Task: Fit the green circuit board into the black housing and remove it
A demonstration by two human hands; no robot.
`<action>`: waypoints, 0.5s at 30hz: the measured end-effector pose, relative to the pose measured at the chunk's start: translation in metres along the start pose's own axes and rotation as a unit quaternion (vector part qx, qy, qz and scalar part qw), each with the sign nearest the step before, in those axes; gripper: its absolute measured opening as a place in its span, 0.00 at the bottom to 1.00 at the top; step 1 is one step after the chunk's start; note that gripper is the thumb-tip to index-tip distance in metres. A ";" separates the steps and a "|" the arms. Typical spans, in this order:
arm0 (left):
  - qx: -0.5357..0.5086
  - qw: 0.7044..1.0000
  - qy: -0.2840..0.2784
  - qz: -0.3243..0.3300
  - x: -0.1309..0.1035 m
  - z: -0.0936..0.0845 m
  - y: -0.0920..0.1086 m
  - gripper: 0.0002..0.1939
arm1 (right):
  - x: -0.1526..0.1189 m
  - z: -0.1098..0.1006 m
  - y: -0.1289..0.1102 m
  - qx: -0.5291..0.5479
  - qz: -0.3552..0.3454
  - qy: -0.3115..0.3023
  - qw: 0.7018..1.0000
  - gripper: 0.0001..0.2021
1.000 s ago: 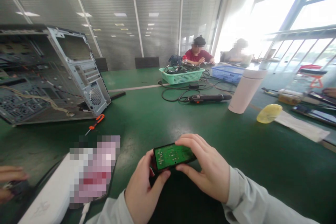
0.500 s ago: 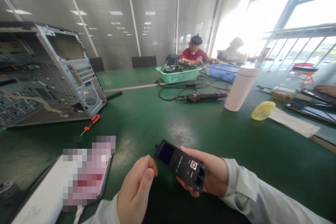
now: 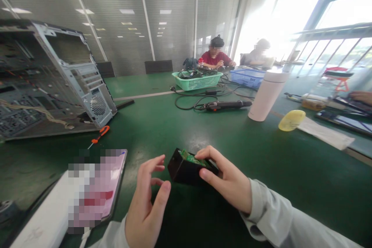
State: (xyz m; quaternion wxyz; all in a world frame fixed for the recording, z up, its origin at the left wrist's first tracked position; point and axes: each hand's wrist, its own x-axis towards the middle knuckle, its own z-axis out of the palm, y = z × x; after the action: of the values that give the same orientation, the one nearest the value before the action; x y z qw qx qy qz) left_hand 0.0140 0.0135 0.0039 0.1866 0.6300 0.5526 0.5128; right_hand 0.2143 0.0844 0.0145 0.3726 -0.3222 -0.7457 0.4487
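Observation:
A small black electronic device (image 3: pixel 184 172) is gripped from the right by my right hand (image 3: pixel 225 176), thumb on its near side and fingers over its top. Its open back faces up and shows a green circuit board (image 3: pixel 189 156). The screen seen before is hidden now. Just left of the device, my left hand (image 3: pixel 149 197) is held with fingers apart and nothing in it, not touching the device. To the left lie a pink phone (image 3: pixel 116 186) and a white box-like object (image 3: pixel 55 205) with a white cable plug (image 3: pixel 86 234) near them.
An open computer case (image 3: pixel 95 104) stands at left, an orange-handled screwdriver (image 3: pixel 102 132) beside it. Ahead are a corded black electric screwdriver (image 3: pixel 223 105), a green basket (image 3: pixel 197 83) of cables, a blue basket (image 3: pixel 247 79), a pale bottle (image 3: pixel 266 97) and a yellow object (image 3: pixel 292 120). Two people sit beyond.
The device has been turned over in my right hand, from its screen side to its open back with the circuit board. My left hand's fingers have uncurled and spread.

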 end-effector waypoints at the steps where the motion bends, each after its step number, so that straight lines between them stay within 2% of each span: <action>1: 0.011 1.000 -0.006 0.010 0.001 0.000 -0.001 0.18 | -0.001 -0.001 -0.002 -0.089 -0.053 0.020 0.994 0.10; 3: 0.042 0.998 -0.034 0.021 0.003 0.000 -0.002 0.18 | -0.001 -0.004 -0.007 -0.215 -0.119 0.027 0.969 0.08; 5: 0.072 0.995 -0.064 0.020 0.006 0.000 -0.003 0.15 | -0.001 -0.006 -0.011 -0.272 -0.153 0.002 0.950 0.08; 9: 0.087 0.994 -0.072 0.009 0.009 0.000 -0.002 0.11 | 0.000 -0.009 -0.012 -0.277 -0.195 -0.023 0.941 0.10; 15: 0.070 0.995 -0.070 0.001 0.011 0.001 0.001 0.10 | 0.000 -0.009 -0.012 -0.269 -0.182 -0.025 0.945 0.14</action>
State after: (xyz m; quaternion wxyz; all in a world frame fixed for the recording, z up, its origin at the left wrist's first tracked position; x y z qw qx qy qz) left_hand 0.0135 0.0234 0.0095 0.1795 0.6762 0.5726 0.4275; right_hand 0.2205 0.0832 0.0286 0.3283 -0.2580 -0.8938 0.1637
